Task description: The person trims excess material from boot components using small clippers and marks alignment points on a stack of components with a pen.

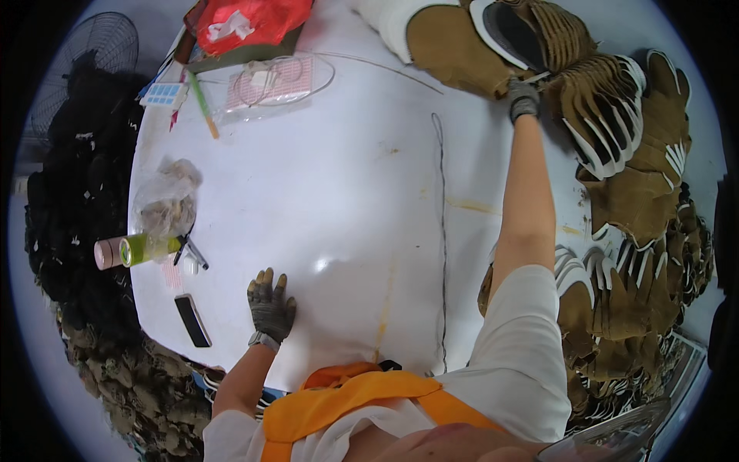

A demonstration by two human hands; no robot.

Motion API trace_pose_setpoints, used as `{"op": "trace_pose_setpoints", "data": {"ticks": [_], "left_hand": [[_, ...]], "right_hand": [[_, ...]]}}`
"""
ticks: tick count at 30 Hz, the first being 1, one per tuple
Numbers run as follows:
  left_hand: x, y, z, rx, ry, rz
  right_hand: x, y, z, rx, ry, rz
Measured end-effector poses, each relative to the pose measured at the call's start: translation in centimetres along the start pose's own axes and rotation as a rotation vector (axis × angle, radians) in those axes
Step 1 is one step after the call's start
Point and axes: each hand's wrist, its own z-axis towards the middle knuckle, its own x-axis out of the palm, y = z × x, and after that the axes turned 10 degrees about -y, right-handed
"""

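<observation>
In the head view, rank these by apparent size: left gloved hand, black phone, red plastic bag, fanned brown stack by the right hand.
1. Fanned brown stack
2. Red plastic bag, cut off at the top
3. Left gloved hand
4. Black phone

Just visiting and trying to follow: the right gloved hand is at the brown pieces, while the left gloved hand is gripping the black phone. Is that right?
Not quite: the left gloved hand is not gripping the black phone; it is open over the white table, as the head view shows. The right gloved hand is at the brown pieces.
</observation>
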Motion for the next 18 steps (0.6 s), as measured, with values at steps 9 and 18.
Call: {"op": "trace_pose_setpoints", "data": {"ticks": [9, 18], "left_hand": [[-0.6, 0.3, 0.3, 0.027, -0.014, -0.021], [-0.3, 0.3, -0.1, -0.009, -0.004, 0.035]], "right_hand": [[-1.8, 1.0, -1.7, 0.574, -0.047, 0.854], [-2.5, 9.2, -13.0, 0.533, -0.037, 0.936]]}}
